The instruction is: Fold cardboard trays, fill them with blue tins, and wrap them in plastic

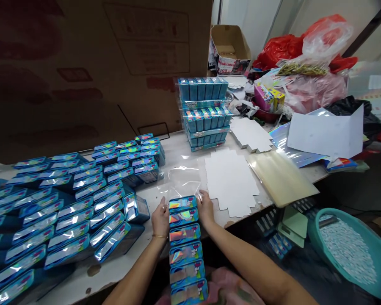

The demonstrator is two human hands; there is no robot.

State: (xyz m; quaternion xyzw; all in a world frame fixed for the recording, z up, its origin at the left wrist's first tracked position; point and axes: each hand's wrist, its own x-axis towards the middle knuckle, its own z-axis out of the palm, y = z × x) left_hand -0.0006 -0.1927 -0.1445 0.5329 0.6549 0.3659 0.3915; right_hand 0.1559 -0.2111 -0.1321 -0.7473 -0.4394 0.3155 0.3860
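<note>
A row of several small blue boxes [186,235] with shiny tops runs from my body toward the table edge. At its far end, a sheet of clear plastic film [182,173] spreads over the white table. My left hand [160,219] is closed at the film's left edge, beside the farthest box. Opposite it, my right hand [205,208] is closed at the film's right edge. Just beyond my right hand lies a stack of white die-cut card blanks [230,180]. What supports the row from below is hidden.
Many loose blue boxes [73,207] stand on the left of the table. Wrapped packs [205,112] are stacked at the back, beside a large cardboard carton [98,76]. Yellowish clear sheets [281,176] overhang the right edge, above a teal basin [346,250] of small white pieces.
</note>
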